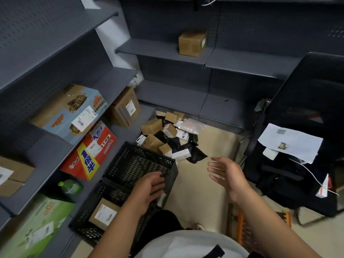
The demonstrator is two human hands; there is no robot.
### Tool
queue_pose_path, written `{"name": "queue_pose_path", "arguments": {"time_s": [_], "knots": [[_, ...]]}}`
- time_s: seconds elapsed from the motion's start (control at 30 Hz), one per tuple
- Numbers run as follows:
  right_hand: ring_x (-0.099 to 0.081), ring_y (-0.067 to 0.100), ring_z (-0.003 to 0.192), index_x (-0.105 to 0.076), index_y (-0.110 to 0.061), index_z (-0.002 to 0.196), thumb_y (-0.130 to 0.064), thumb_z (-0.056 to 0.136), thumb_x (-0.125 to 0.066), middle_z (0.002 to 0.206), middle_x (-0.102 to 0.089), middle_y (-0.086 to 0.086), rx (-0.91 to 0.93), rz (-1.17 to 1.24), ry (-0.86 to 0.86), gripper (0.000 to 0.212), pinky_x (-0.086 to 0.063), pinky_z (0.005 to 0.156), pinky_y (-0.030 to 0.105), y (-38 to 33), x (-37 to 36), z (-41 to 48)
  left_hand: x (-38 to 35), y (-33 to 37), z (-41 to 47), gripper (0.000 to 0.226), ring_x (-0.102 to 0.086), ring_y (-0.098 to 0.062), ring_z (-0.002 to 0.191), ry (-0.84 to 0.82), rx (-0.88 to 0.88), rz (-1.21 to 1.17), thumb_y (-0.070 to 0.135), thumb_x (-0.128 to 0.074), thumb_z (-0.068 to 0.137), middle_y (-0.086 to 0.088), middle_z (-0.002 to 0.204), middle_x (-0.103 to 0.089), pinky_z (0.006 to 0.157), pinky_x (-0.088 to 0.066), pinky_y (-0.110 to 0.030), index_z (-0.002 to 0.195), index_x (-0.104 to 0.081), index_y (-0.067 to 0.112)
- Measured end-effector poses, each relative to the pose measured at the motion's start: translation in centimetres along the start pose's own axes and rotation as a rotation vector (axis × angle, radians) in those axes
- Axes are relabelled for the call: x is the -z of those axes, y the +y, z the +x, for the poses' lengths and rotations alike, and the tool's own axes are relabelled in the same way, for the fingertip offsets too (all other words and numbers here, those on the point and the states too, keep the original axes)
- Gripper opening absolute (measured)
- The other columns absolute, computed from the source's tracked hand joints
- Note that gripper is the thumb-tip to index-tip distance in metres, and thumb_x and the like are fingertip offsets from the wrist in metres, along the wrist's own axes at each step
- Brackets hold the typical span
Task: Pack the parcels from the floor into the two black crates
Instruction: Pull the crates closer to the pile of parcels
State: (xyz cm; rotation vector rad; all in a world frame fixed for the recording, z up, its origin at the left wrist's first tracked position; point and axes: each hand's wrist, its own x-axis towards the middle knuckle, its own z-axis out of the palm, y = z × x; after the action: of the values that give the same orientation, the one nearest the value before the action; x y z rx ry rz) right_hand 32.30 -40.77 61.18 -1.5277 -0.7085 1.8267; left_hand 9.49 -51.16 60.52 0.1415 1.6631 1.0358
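We record two black crates at the lower left of the frame, set end to end along the foot of the left shelves [46, 159]. The far crate [134, 162] shows only its mesh bottom. The near crate [87, 231] holds one brown parcel [104, 213] lying flat, white label upward.

The left hand [149, 185] rests on the near right corner of the far crate. Its fingers [158, 178] lie fairly straight across the rim and it holds no parcel. The thumb is hidden, so we cannot confirm a grip on the rim.

The right hand [227, 172] hangs over the floor [214, 142] at centre right. It is spread wide, palm turned towards the left, with nothing in it and touching nothing.

The remaining parcels [163, 133] lie in a heap on the floor at the centre of the frame, just beyond the far crate. They are small brown boxes, black bags and white packets, and several overlap.

On the left shelves we note a blue carton [68, 112], a red carton [89, 153] below it, a green bottle [69, 186] and a green carton [37, 226]. A brown box [192, 42] stands alone on the rear shelf at top centre. At the right edge a black chair [316, 94] carries loose papers [290, 140].
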Motion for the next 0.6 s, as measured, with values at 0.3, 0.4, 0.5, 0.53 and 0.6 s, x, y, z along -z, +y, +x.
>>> {"name": "queue_pose_path", "arguments": {"time_s": [0.3,0.4,0.5,0.53,0.6], "knots": [[-0.068,0.025,0.095,-0.070,-0.012,0.109,-0.023,0.097,-0.055,0.098,-0.073,0.010,-0.016,-0.007,0.018,0.023,-0.054,0.086,0.039,-4.9,1.9,7.9,-5.3,5.8,9.1,0.021,-0.068,-0.025,0.102,-0.008,0.090,-0.009,0.024,-0.059,0.097,-0.009,0.111,-0.072,0.074,-0.055,-0.035,0.114,-0.068,0.015],[-0.068,0.025,0.095,-0.071,-0.013,0.107,-0.024,0.096,-0.055,0.101,-0.073,0.011,-0.023,-0.022,0.047,0.022,-0.054,0.081,0.036,-7.9,2.3,11.8,-9.1,8.3,13.7,0.023,-0.069,-0.022,0.101,-0.080,0.102,0.015,0.025,-0.057,0.098,-0.007,0.110,-0.073,0.074,-0.055,-0.033,0.117,-0.066,0.016],[-0.069,0.024,0.091,-0.071,-0.012,0.106,-0.021,0.096,-0.053,0.102,-0.074,0.012,-0.022,-0.068,0.082,0.023,-0.053,0.077,0.033,-11.8,1.8,16.3,-12.8,11.9,18.2,0.024,-0.068,-0.021,0.101,-0.102,0.098,0.031,0.022,-0.055,0.099,-0.006,0.109,-0.072,0.084,-0.056,-0.037,0.119,-0.065,0.015],[-0.069,0.023,0.089,-0.071,-0.011,0.105,-0.019,0.095,-0.052,0.101,-0.074,0.013,-0.013,-0.098,0.079,0.023,-0.053,0.075,0.032,-13.2,1.3,17.8,-13.9,13.3,19.4,0.025,-0.067,-0.020,0.100,-0.110,0.093,0.029,0.022,-0.053,0.099,-0.005,0.109,-0.071,0.087,-0.055,-0.038,0.120,-0.065,0.015],[-0.069,0.022,0.088,-0.071,-0.012,0.103,-0.016,0.095,-0.050,0.100,-0.074,0.012,-0.006,-0.167,0.070,0.023,-0.053,0.072,0.031,-16.0,0.1,20.3,-15.8,16.1,21.6,0.026,-0.066,-0.019,0.098,-0.135,0.099,0.014,0.021,-0.050,0.102,-0.005,0.112,-0.069,0.083,-0.055,-0.034,0.124,-0.061,0.014]]}}
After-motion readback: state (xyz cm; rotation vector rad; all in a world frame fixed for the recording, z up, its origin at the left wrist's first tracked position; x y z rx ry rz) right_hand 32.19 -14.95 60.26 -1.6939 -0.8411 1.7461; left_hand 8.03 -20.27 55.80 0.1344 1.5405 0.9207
